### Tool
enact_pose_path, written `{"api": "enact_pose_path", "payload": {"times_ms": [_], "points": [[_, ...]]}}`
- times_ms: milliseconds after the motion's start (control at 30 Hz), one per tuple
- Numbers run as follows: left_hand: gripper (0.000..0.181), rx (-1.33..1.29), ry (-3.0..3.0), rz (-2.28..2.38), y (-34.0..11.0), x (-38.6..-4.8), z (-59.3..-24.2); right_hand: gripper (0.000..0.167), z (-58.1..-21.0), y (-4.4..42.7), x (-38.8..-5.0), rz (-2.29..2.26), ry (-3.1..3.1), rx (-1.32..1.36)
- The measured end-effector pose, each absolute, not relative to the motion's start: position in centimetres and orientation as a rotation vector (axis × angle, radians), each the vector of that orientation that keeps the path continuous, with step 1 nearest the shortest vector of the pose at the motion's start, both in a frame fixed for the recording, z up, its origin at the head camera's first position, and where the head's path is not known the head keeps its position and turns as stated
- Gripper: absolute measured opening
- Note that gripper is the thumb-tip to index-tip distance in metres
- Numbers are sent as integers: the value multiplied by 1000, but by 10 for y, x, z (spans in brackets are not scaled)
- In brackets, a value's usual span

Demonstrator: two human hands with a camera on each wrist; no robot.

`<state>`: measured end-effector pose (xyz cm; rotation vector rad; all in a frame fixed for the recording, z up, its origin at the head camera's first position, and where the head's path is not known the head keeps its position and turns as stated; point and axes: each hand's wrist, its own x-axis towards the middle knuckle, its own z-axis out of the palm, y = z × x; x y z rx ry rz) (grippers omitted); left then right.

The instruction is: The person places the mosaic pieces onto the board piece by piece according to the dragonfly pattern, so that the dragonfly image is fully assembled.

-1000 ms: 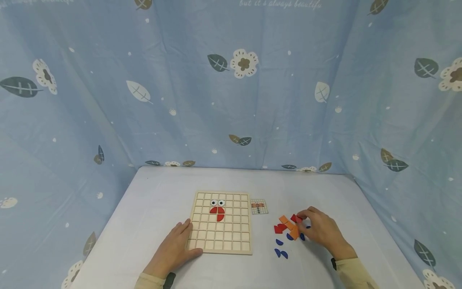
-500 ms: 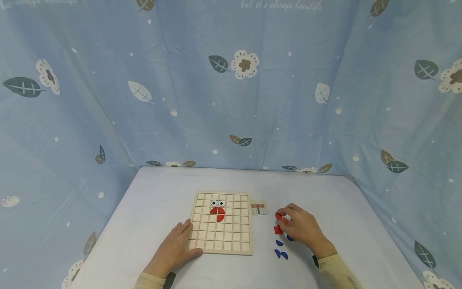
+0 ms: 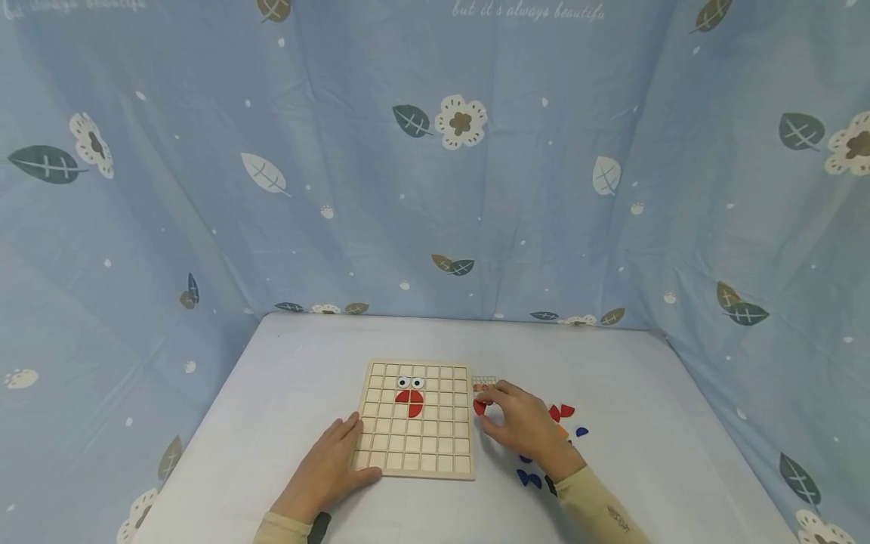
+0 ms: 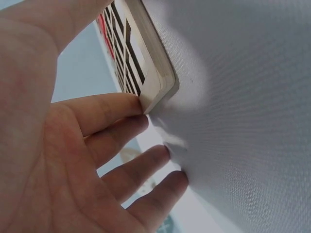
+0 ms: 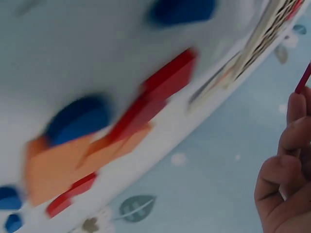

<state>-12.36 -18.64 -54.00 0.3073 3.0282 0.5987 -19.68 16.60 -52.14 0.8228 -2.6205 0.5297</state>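
Observation:
My left hand [image 3: 328, 462] rests at the lower left corner of a wooden grid board [image 3: 437, 444], thumb at the front edge and fingers along the left side. Its fingers look nearly straight in the left wrist view. On the board sit two round eye pieces [image 3: 411, 383] and three red quarter-circle pieces [image 3: 415, 409] below them. Between thumb and fingertips, my right hand [image 3: 526, 425] pinches another red quarter-circle piece [image 3: 479, 407], held just beyond the board's right edge. The right wrist view shows only the thin edge of this red piece [image 5: 303, 79].
A small pattern card [image 3: 484, 380] lies right of the board, partly hidden by the right hand. Farther right are loose red pieces [image 3: 567, 411], orange pieces [image 5: 63, 162] and blue half-circle pieces [image 3: 581, 432], some hidden under the right arm. A patterned blue curtain [image 3: 340, 227] surrounds the white table [image 3: 299, 355].
My right hand has picked a red quarter-circle piece from the loose pile and carried it left to the board's right edge. The left hand and the board stay where they were.

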Motion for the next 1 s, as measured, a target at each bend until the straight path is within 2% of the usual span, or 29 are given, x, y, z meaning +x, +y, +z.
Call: {"api": "enact_pose_path", "payload": {"times_ms": [433, 700, 1000], "points": [[95, 311, 3024, 614, -186, -124, -539, 21, -516, 109, -202, 551, -2563, 957], [94, 309, 3021, 621, -186, -123, -538, 23, -511, 80, -210, 554, -2600, 1035], [94, 326, 3026, 623, -188, -124, -539, 14, -508, 52, -222, 513, -2616, 1145]]}}
